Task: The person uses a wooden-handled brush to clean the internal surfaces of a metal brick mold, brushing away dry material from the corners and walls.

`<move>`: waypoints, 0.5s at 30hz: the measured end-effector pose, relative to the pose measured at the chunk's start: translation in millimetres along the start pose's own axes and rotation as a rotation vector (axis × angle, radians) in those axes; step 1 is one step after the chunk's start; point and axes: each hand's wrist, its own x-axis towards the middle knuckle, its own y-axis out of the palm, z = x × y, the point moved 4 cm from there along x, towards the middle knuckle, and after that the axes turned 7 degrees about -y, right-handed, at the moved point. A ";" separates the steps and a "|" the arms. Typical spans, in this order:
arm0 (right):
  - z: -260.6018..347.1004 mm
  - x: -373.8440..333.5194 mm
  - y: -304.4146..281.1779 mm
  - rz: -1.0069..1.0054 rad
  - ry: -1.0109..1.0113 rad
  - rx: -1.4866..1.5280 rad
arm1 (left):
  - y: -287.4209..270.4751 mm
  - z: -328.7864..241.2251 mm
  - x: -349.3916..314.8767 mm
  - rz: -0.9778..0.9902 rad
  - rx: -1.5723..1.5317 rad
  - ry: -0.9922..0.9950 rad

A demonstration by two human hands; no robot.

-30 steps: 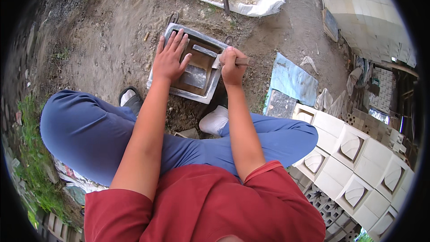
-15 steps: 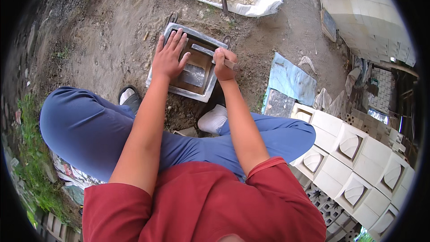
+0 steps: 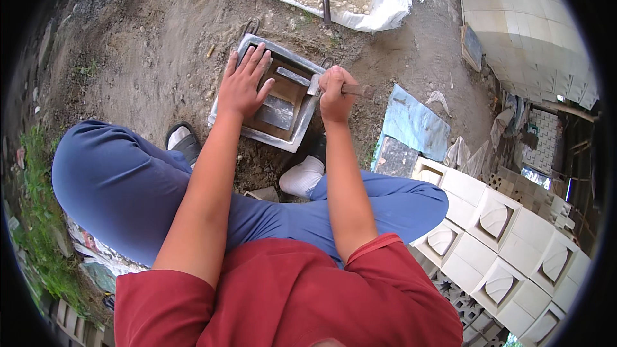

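Where dirt (image 3: pixel 160 45) spreads, grey frame (image 3: pixel 268 139), pale blocks (image 3: pixel 475 228)

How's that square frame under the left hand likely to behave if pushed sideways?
The square frame is probably stiff: its walls look thick and straight. Those walls also suggest some weight. Sitting broad and low on gritty dirt, it would likely drag rather than tip.

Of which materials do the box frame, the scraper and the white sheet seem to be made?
Box frame: probably metal, dull grey; its straight rim looks scuffed and dusty. Scraper: likely a matte wooden handle, judging by its brown colour; its flat pale blade may be metal. White sheet: perhaps plastic, fairly smooth; its edge folds.
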 end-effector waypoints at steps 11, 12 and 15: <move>-22.3 -6.4 -14.4 -0.076 0.043 -0.034 | 0.7 -12.5 8.4 -0.017 -0.015 0.031; -25.7 -11.0 -19.1 -0.041 0.001 0.001 | 0.3 -14.7 7.1 -0.016 -0.021 0.038; -35.9 -13.3 -18.9 -0.009 0.065 -0.217 | 1.7 -13.2 11.2 -0.022 -0.034 0.025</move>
